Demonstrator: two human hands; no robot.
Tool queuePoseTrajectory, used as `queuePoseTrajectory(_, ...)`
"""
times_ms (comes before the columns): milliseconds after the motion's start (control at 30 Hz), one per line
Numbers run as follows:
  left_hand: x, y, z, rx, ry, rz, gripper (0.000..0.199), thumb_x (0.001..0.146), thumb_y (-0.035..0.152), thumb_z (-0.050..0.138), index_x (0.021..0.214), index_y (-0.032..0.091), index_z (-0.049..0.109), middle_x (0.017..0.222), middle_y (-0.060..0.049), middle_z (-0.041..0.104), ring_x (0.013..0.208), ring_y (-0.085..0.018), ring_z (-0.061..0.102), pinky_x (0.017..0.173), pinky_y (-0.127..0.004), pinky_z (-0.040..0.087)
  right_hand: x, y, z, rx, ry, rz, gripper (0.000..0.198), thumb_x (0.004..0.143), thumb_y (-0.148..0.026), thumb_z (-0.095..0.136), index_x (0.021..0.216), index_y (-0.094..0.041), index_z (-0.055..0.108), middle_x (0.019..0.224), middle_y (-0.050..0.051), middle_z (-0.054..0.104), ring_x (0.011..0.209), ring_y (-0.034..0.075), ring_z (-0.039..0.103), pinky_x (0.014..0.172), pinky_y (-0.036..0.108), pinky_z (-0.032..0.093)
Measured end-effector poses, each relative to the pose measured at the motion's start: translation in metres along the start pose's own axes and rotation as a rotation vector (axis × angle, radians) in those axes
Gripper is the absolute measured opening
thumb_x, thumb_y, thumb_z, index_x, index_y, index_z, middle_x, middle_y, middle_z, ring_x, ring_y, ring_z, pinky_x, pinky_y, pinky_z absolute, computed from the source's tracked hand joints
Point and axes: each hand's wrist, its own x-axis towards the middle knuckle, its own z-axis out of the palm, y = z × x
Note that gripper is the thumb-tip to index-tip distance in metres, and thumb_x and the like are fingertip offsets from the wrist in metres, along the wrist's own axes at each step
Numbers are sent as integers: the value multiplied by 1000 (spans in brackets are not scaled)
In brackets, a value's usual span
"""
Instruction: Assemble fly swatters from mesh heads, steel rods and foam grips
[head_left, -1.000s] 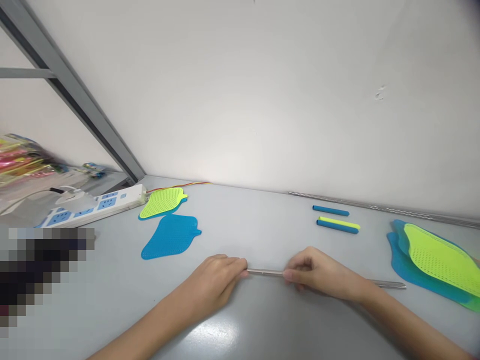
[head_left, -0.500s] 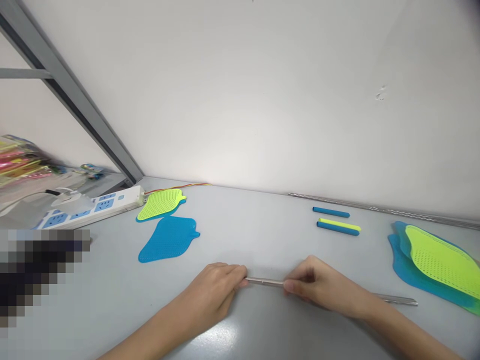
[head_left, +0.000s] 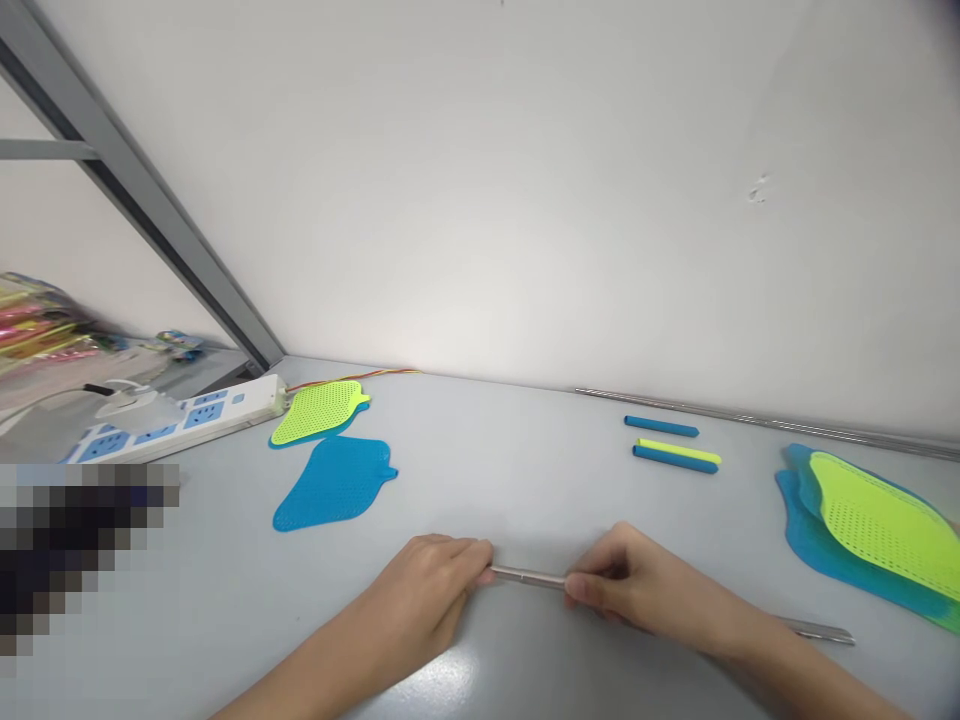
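Between my two hands runs a thin silver metal rod (head_left: 529, 577), with a small step in its width near the middle of the visible stretch. My left hand (head_left: 442, 580) grips its left end, fingers curled over it. With thumb and fingers, my right hand (head_left: 619, 580) pinches it a short way to the right. Past my right forearm a metal rod end (head_left: 825, 632) shows in line with the held piece; the stretch between is hidden by the hand and forearm. Beyond my hands lie blue handle tubes (head_left: 660, 427) and a yellow-green tube (head_left: 679, 450).
Perforated fly swatter heads lie at left, one yellow-green (head_left: 319, 412) and one blue (head_left: 334, 485); more are stacked at right (head_left: 885, 520). Long metal rods (head_left: 750, 418) rest along the wall. A power strip (head_left: 187, 418) stands at the left, near a grey metal frame (head_left: 165, 220).
Both hands and the held rod have shifted slightly down in the view. The rod end past my right forearm has moved right and toward me. Both hands keep their grip.
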Motion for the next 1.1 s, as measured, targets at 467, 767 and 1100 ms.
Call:
queuePoseTrajectory(467, 2, -2, 2, -13, -36, -25, 22, 88, 19, 22, 68, 20, 29, 60, 2, 45, 52, -13, 41, 53, -24, 30, 1, 2, 5, -16, -6, -14, 35, 78, -35, 43, 50, -15, 36, 47, -5, 24, 44, 5, 20, 40, 22, 14)
queuePoseTrajectory(767, 0, 7, 10, -18, -87, -41, 23, 90, 26, 22, 69, 20, 32, 61, 1, 46, 55, -13, 43, 55, -24, 30, 0, 1, 8, -53, -50, -100, 37, 80, -29, 41, 52, -16, 21, 50, -5, 15, 46, 5, 13, 40, 23, 11)
queuePoseTrajectory(1100, 2, 6, -6, -129, -86, -69, 31, 91, 32, 20, 69, 19, 37, 62, 2, 47, 57, -11, 46, 54, -23, 29, 3, 4, 10, 39, -14, -23, 32, 78, -40, 45, 64, -14, 56, 47, -5, 31, 43, 5, 24, 39, 20, 17)
